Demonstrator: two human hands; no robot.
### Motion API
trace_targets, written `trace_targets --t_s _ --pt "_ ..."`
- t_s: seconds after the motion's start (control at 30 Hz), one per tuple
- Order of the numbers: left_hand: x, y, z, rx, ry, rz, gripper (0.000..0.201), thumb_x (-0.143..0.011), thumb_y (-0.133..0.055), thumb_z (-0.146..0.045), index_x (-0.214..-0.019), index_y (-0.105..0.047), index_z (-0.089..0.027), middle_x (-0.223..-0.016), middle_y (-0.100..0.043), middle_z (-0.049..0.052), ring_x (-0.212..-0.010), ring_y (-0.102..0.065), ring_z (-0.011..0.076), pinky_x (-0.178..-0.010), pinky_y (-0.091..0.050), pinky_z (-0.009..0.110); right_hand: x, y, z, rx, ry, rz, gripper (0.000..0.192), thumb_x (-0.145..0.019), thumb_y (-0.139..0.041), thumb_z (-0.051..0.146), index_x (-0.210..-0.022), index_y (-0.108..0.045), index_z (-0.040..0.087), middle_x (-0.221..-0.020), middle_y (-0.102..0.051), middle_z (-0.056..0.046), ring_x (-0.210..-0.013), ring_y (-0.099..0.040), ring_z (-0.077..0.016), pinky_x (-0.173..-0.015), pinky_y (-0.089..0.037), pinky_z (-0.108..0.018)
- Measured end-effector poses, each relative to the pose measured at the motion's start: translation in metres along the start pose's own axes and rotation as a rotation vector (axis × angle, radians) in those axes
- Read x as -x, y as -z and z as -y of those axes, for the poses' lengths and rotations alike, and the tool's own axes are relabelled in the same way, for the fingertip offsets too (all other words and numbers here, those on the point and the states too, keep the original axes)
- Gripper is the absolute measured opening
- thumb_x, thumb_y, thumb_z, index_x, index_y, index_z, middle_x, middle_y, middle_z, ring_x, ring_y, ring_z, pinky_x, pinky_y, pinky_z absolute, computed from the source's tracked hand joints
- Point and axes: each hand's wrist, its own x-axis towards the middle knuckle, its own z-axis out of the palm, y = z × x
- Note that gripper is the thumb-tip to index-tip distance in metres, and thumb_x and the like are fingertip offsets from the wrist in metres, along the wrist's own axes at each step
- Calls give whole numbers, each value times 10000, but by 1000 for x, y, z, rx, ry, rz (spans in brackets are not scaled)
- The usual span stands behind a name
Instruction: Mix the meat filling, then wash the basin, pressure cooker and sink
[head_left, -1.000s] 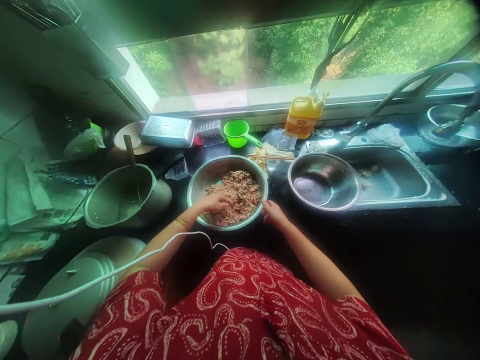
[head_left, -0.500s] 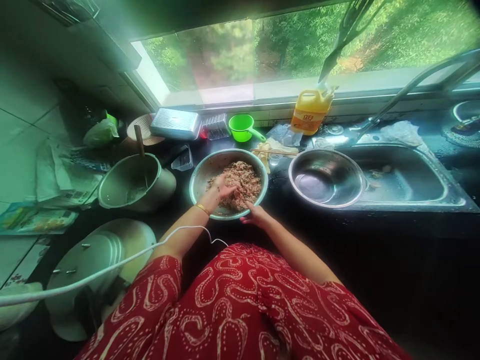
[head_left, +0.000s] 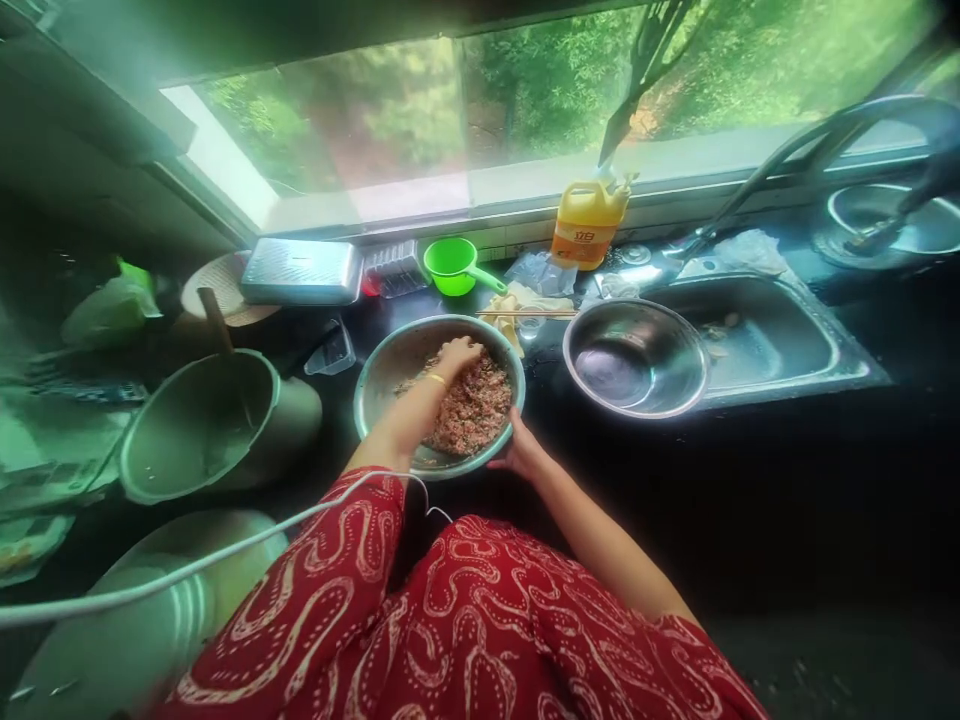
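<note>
In the head view a metal bowl [head_left: 379, 378] holds a mound of minced meat [head_left: 474, 408] flecked with darker bits. My left hand [head_left: 459, 353] reaches deep into this bowl, at the far side of the meat. Its fingers are curled down into the mince, and their tips are partly hidden. My right hand [head_left: 519, 448] grips the bowl's near right rim, thumb at the edge and fingers beneath the outside wall.
Right of the bowl stands an empty steel basin [head_left: 637, 355] beside the sink [head_left: 780, 330]. At left is a deep pot [head_left: 202, 430] with a handled utensil in it. Behind are a green ladle [head_left: 451, 265], chopsticks [head_left: 536, 313] and a yellow jug [head_left: 589, 225]. A white cable [head_left: 300, 515] crosses my left arm.
My left hand has moved from the near left of the meat to its far side. The right hand stays at the rim, now gripping slightly farther round it. The view has shifted.
</note>
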Motion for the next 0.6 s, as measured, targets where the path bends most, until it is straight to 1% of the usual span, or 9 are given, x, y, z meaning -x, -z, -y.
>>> trace_targets --t_s 0.07,0.1,0.17,0.2,0.3,0.37,0.4,0.5,0.6 --pt "6 -24 -28 -115 -48 5 422 -900 -421 -385 -1102 -706 -148 -1188 -663 174 -1120 -570 355 -993 -369 541 -5 2 3 -6 5 16 781 -885 -98 747 -1311 -512 240 -1089 -700 -154 -724 -684 -217 -556 -549 -360" --pt "16 -35 -37 -165 -126 18 395 -887 -435 -373 -1033 -733 -159 -1130 -687 158 -1101 -572 345 -1008 -343 559 -7 4 4 -10 8 13 805 -874 -83 758 -1316 -512 240 -1093 -699 -155 -716 -683 -223 -549 -548 -368" --pt "47 -52 -43 -234 -359 49 337 -863 -469 -335 -924 -759 -174 -1036 -710 127 -1115 -551 330 -1057 -260 587 -11 6 5 -7 8 -6 833 -863 -66 769 -1310 -518 230 -1058 -707 -150 -655 -670 -216 -524 -543 -370" --pt "65 -57 -38 -257 -477 61 310 -855 -486 -313 -894 -763 -179 -1026 -711 115 -1154 -527 328 -1085 -206 594 -12 8 5 1 1 -13 840 -863 -59 768 -1299 -525 222 -1018 -714 -143 -618 -658 -206 -511 -539 -364" --pt "116 -59 3 -300 -774 132 254 -863 -520 -290 -862 -758 -203 -1158 -684 82 -1330 -387 333 -1137 -52 591 -11 10 7 15 -22 -14 842 -870 -30 754 -1262 -540 211 -913 -720 -117 -571 -649 -196 -484 -530 -338" --pt "138 -50 43 -316 -895 200 215 -870 -546 -298 -837 -749 -236 -1312 -614 39 -1410 -289 314 -1153 -6 571 -8 11 8 24 -12 -60 795 -886 -63 741 -1264 -525 216 -879 -720 -104 -575 -657 -199 -482 -529 -327" --pt "145 -43 63 -324 -914 232 191 -868 -564 -300 -830 -745 -256 -1372 -572 14 -1430 -259 300 -1160 -7 560 -6 12 9 37 -3 -106 751 -899 -107 729 -1263 -517 216 -851 -718 -96 -565 -654 -196 -485 -528 -321" --pt "148 -16 109 -351 -833 271 119 -846 -621 -278 -852 -739 -294 -1453 -495 -21 -1443 -252 266 -1174 -62 522 -3 14 11 129 17 -223 574 -930 -315 652 -1208 -532 199 -732 -695 -62 -513 -625 -170 -505 -523 -297" --pt "138 12 128 -339 -707 193 109 -827 -642 -246 -874 -735 -275 -1485 -451 -3 -1430 -276 268 -1175 -121 483 -11 15 13 204 21 -254 445 -922 -457 571 -1141 -556 196 -697 -684 -35 -498 -607 -151 -533 -526 -292"
